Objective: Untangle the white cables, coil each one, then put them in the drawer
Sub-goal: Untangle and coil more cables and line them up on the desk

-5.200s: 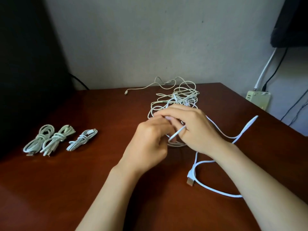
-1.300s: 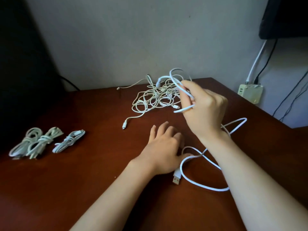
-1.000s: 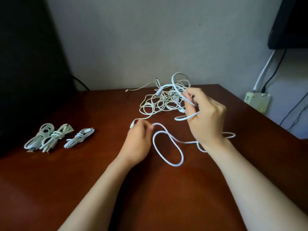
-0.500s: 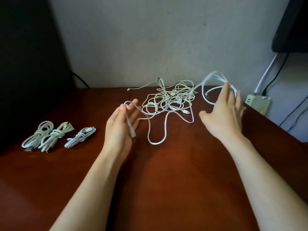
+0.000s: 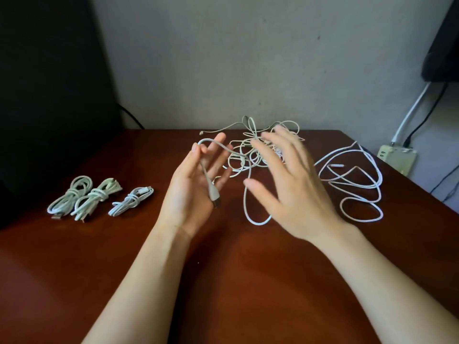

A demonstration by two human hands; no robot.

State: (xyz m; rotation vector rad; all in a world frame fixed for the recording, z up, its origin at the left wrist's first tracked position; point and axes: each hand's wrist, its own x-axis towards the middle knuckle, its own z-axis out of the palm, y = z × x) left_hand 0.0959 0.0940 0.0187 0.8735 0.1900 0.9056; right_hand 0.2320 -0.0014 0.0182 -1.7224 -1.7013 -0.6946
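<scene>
Loosely, white cable point(image 5: 213, 192) across left hand point(image 5: 188, 194)

left hand point(image 5: 196, 192) raised, palm open; right hand point(image 5: 290, 189) spread, blurred

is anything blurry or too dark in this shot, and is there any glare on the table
Head view: the right hand is smeared by motion blur, worst at its fingertips. Head view: the left hand and the cable lying across it are sharp. Head view: the dark area at the left is near black, without detail. Head view: the table shows only a soft sheen, no hard glare.
</scene>
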